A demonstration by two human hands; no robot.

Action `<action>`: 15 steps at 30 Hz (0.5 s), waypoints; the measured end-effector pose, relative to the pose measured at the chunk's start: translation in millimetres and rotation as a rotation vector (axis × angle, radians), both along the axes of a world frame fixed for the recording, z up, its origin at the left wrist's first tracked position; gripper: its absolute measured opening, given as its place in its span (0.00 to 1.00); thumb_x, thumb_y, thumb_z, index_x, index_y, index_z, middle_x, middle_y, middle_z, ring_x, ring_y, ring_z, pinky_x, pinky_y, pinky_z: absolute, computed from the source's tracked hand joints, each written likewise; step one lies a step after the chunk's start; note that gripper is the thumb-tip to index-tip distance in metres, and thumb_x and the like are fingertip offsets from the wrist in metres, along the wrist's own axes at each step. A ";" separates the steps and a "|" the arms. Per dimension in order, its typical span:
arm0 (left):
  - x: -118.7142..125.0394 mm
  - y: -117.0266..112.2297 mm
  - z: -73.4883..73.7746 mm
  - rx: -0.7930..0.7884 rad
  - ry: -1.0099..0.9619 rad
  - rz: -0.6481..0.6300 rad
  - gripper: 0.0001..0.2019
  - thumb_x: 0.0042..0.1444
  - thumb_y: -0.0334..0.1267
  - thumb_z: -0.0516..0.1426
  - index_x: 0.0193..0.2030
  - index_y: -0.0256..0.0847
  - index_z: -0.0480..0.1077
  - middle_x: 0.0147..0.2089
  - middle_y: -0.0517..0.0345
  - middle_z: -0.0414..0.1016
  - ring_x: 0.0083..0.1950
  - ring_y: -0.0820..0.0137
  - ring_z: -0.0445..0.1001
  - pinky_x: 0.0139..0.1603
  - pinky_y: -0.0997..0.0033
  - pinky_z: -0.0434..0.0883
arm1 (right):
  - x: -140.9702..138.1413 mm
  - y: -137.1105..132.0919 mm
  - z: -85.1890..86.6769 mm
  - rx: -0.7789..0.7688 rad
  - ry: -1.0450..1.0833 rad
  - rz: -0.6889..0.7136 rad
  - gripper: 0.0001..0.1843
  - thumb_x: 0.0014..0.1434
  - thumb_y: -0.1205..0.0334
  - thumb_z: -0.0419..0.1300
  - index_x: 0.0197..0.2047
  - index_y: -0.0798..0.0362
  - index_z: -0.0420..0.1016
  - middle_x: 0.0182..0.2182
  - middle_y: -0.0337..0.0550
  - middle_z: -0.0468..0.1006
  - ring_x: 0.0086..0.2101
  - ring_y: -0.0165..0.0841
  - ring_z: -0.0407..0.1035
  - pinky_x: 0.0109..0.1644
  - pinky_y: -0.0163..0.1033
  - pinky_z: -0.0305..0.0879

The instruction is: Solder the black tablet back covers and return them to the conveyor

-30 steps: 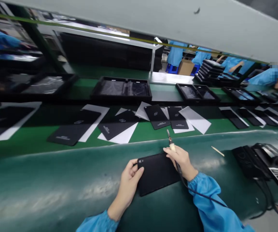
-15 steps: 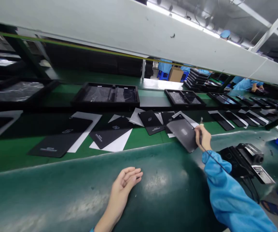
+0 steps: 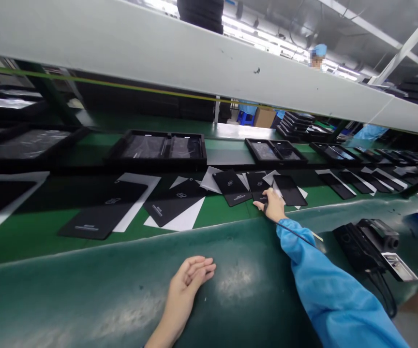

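Left forearm runs off the bottom edge, and so does the right arm's blue sleeve (image 3: pixel 332 295). Left hand (image 3: pixel 190 280) is just hanging over the green bench (image 3: pixel 89 290), fingers close together and half curled, nothing in it. Can't tell if it's touching the surface.

Right hand (image 3: pixel 274 207) is stretched out at the lower end of a black panel (image 3: pixel 257 182) and covers part of it. Thumb's sticking out away from the fingers, but I can't tell if they're actually gripping the panel or only over it. A thin dark cable (image 3: pixel 298 235) goes from that hand back along the sleeve; whatever's on the end is mostly hidden by the hand. Right beside it a plain dark panel (image 3: pixel 290 191) lies on white paper.

Bench is shiny and scuffed, with a black device (image 3: pixel 359 246) off to the right and a pale stick (image 3: pixel 317 236) partly behind the sleeve. Past the bench edge there's a green strip (image 3: pixel 227 217) with more black panels (image 3: pixel 105 205) on white sheets, the leftmost one cut off. Behind those are black trays (image 3: pixel 158 162) with shiny stuff inside, too glary to make out. Way back, someone in a blue cap (image 3: pixel 320 50), mostly hidden by the pale overhead beam (image 3: pixel 194 63).
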State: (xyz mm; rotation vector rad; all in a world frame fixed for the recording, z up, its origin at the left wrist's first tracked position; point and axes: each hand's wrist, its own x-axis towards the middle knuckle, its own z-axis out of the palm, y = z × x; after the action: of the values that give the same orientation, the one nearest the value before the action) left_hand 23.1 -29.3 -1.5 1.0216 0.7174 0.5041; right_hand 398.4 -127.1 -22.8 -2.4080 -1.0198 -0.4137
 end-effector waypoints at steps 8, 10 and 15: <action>-3.4 0.3 -10.4 -0.028 -0.080 0.010 0.18 0.50 0.47 0.69 0.42 0.38 0.74 0.45 0.43 0.83 0.46 0.57 0.82 0.51 0.57 0.78 | 4.1 0.5 4.6 0.039 -0.026 -0.054 0.17 0.60 0.45 0.60 0.43 0.50 0.71 0.35 0.44 0.77 0.35 0.39 0.72 0.38 0.40 0.64; -4.9 -0.4 -12.7 -0.035 -0.092 -0.005 0.18 0.50 0.46 0.70 0.42 0.38 0.73 0.45 0.44 0.83 0.45 0.58 0.82 0.50 0.58 0.78 | 6.2 -9.4 13.6 0.119 -0.060 -0.065 0.16 0.61 0.46 0.58 0.43 0.50 0.72 0.32 0.44 0.77 0.30 0.38 0.71 0.36 0.41 0.64; -8.4 -6.3 -14.7 -0.049 -0.135 0.017 0.17 0.50 0.45 0.70 0.40 0.38 0.72 0.43 0.44 0.82 0.41 0.62 0.82 0.44 0.61 0.77 | 16.3 -33.4 46.3 0.413 -0.182 -0.053 0.23 0.65 0.43 0.52 0.40 0.54 0.76 0.33 0.59 0.77 0.33 0.45 0.72 0.39 0.50 0.63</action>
State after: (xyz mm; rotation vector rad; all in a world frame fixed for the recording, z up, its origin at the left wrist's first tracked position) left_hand 14.7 -35.6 -16.2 0.9272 0.6157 0.5620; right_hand 414.7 -160.5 23.5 -2.0551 -0.8471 -0.7909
